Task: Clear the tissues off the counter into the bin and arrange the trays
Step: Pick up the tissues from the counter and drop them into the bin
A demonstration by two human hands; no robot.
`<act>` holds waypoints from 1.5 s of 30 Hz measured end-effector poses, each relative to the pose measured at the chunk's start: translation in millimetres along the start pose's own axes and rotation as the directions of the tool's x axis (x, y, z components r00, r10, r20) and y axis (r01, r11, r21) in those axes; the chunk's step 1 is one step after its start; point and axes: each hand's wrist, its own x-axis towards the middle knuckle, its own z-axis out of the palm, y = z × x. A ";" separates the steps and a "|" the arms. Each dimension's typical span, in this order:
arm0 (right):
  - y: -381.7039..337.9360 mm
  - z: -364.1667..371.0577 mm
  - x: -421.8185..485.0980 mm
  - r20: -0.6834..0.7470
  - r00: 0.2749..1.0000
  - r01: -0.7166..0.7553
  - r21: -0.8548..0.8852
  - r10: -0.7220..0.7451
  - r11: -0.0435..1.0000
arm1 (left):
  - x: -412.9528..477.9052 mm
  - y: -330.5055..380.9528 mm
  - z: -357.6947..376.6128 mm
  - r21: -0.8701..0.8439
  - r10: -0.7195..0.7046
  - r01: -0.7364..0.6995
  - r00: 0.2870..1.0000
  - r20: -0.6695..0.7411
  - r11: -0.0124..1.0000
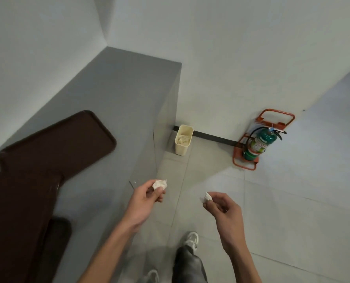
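Left grip (147, 195) pinches a crumpled white tissue (159, 184), right grip (223, 204) a second tissue (206, 197), over the tiled floor (282, 211) beside the grey desk (129, 94) bearing overlapping dark brown plastic trays (57, 144).

Trays (55, 144) overlap on the tabletop (129, 94) at left. Right of its end, a bin (181, 149) stands on the floor (272, 201) against the wall (231, 58), with an extinguisher (260, 146) further right. Nearer, the left grip (147, 194) holds a tissue (159, 184) by the tabletop's edge, and the right grip (221, 203) holds a second tissue (206, 197) over the floor.
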 end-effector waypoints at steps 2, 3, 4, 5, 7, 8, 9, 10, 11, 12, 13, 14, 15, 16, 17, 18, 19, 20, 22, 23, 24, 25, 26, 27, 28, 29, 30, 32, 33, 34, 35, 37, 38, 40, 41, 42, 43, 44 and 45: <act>-1.3 -6.2 50.7 0.015 1.000 -0.025 0.004 0.025 1.000 | 47.3 1.2 16.1 -0.017 -0.008 0.008 1.000 0.018 1.000; -2.9 -8.5 77.1 0.027 0.999 -0.030 0.000 0.030 1.000 | 71.0 2.9 25.3 -0.020 -0.007 0.008 1.000 0.027 1.000; -5.2 -10.9 104.6 0.036 0.999 -0.036 -0.010 0.037 0.999 | 93.9 5.1 34.9 -0.011 -0.013 0.014 1.000 0.025 1.000; -7.6 -12.6 131.7 0.045 0.998 -0.051 -0.028 0.053 0.998 | 114.9 8.0 44.2 0.001 -0.032 0.032 0.999 0.010 0.999; -15.1 -14.2 182.0 0.072 0.995 -0.068 -0.061 0.072 0.996 | 155.2 16.5 62.2 0.018 -0.052 0.053 0.998 -0.033 0.998; -20.2 -13.8 206.7 0.094 0.993 -0.064 -0.082 0.072 0.995 | 176.6 20.7 70.4 0.021 -0.046 0.047 0.998 -0.053 0.999; -24.7 -12.4 231.8 0.114 0.991 -0.064 -0.110 0.077 0.992 | 198.3 23.3 77.5 0.026 -0.052 0.054 0.996 -0.070 0.998; -28.4 -10.5 257.5 0.122 0.989 -0.068 -0.141 0.086 0.988 | 219.7 24.6 83.4 0.038 -0.069 0.072 0.993 -0.091 0.997; -31.7 -8.3 281.2 0.129 0.987 -0.071 -0.173 0.094 0.982 | 239.8 25.2 88.1 0.052 -0.081 0.087 0.991 -0.111 0.995; -34.0 -6.6 304.0 0.138 0.985 -0.070 -0.200 0.099 0.977 | 259.0 26.3 93.0 0.066 -0.082 0.091 0.989 -0.126 0.994; -35.4 -4.8 327.4 0.148 0.984 -0.068 -0.225 0.103 0.972 | 279.6 25.1 96.9 0.076 -0.083 0.094 0.986 -0.143 0.993; -36.2 -2.5 350.6 0.159 0.981 -0.067 -0.247 0.108 0.967 | 300.8 24.2 100.9 0.083 -0.089 0.103 0.984 -0.157 0.991; -35.9 0.8 374.0 0.162 0.980 -0.069 -0.263 0.115 0.962 | 322.2 23.8 104.2 0.094 -0.098 0.115 0.980 -0.171 0.989; -33.7 4.7 398.1 0.158 0.980 -0.075 -0.280 0.123 0.957 | 344.6 22.9 107.3 0.113 -0.106 0.128 0.977 -0.186 0.985; -28.8 8.8 422.1 0.154 0.979 -0.080 -0.302 0.131 0.950 | 366.7 22.5 111.1 0.131 -0.113 0.140 0.974 -0.199 0.981; -22.0 13.4 445.8 0.153 0.978 -0.084 -0.326 0.141 0.942 | 389.5 21.1 114.1 0.141 -0.120 0.152 0.970 -0.211 0.978; -14.2 18.1 469.5 0.155 0.976 -0.090 -0.349 0.153 0.933 | 413.3 17.4 117.4 0.142 -0.129 0.164 0.965 -0.228 0.976; -6.1 22.9 492.4 0.156 0.973 -0.100 -0.372 0.168 0.923 | 437.0 11.4 120.5 0.141 -0.140 0.179 0.958 -0.252 0.974; 11.3 34.5 540.7 0.149 0.970 -0.118 -0.410 0.194 0.905 | 488.5 -3.9 126.0 0.192 -0.146 0.208 0.945 -0.293 0.959; 21.2 40.1 563.2 0.148 0.966 -0.130 -0.430 0.212 0.893 | 512.8 -14.1 128.7 0.233 -0.148 0.222 0.943 -0.298 0.947; 31.1 46.0 586.6 0.153 0.963 -0.133 -0.450 0.223 0.883 | 537.8 -24.4 132.1 0.270 -0.144 0.229 0.943 -0.301 0.935; 42.1 51.5 609.6 0.160 0.958 -0.135 -0.474 0.237 0.870 | 560.9 -35.5 135.9 0.302 -0.145 0.239 0.942 -0.304 0.923; 54.4 57.3 632.5 0.164 0.954 -0.141 -0.495 0.252 0.857 | 583.6 -47.6 138.9 0.328 -0.157 0.257 0.940 -0.302 0.909; 68.2 63.7 656.3 0.169 0.949 -0.144 -0.515 0.265 0.845 | 607.6 -59.6 142.5 0.347 -0.171 0.274 0.939 -0.299 0.897; 82.8 69.9 679.1 0.178 0.944 -0.143 -0.541 0.278 0.829 | 629.7 -74.0 145.4 0.364 -0.187 0.292 0.937 -0.296 0.884; 98.6 76.1 701.8 0.186 0.938 -0.141 -0.566 0.292 0.812 | 651.3 -90.6 148.3 0.375 -0.204 0.309 0.934 -0.293 0.874; 115.0 82.4 723.9 0.194 0.933 -0.137 -0.586 0.302 0.799 | 671.7 -107.7 151.2 0.376 -0.220 0.324 0.930 -0.294 0.868; 149.7 96.2 768.2 0.217 0.924 -0.121 -0.617 0.316 0.778 | 709.1 -145.6 156.9 0.394 -0.216 0.331 0.926 -0.308 0.857; 166.5 104.3 790.2 0.232 0.919 -0.108 -0.628 0.318 0.770 | 726.0 -164.5 160.0 0.408 -0.204 0.325 0.927 -0.314 0.853; 185.1 112.9 813.3 0.244 0.916 -0.093 -0.641 0.317 0.762 | 743.0 -183.8 162.9 0.428 -0.198 0.326 0.928 -0.316 0.843; 203.7 122.0 835.9 0.256 0.914 -0.075 -0.654 0.314 0.753 | 759.3 -203.6 165.7 0.454 -0.197 0.329 0.929 -0.313 0.828; 237.9 142.0 879.2 0.293 0.911 -0.016 -0.677 0.290 0.736 | 791.6 -245.8 168.0 0.524 -0.196 0.331 0.934 -0.297 0.785; 253.6 152.0 899.3 0.312 0.911 0.023 -0.692 0.271 0.721 | 806.4 -267.8 169.0 0.551 -0.198 0.331 0.937 -0.288 0.766; 279.4 171.8 935.4 0.345 0.910 0.107 -0.730 0.229 0.675 | 833.1 -307.9 173.1 0.590 -0.193 0.328 0.940 -0.281 0.738; 289.7 181.6 951.1 0.364 0.907 0.150 -0.748 0.211 0.646 | 845.6 -324.5 175.9 0.618 -0.196 0.328 0.942 -0.273 0.714; 299.2 190.6 964.7 0.386 0.899 0.185 -0.763 0.208 0.619 | 857.6 -338.8 179.3 0.650 -0.208 0.331 0.942 -0.262 0.684; 308.1 198.8 976.7 0.412 0.885 0.216 -0.774 0.215 0.595 | 869.5 -350.3 183.3 0.683 -0.218 0.328 0.945 -0.245 0.653; 318.3 205.2 986.3 0.447 0.863 0.249 -0.780 0.234 0.573 | 879.8 -362.6 186.6 0.717 -0.238 0.317 0.948 -0.213 0.621; 327.4 209.7 993.1 0.484 0.835 0.287 -0.789 0.261 0.544 | 888.2 -374.5 189.2 0.759 -0.273 0.292 0.949 -0.156 0.582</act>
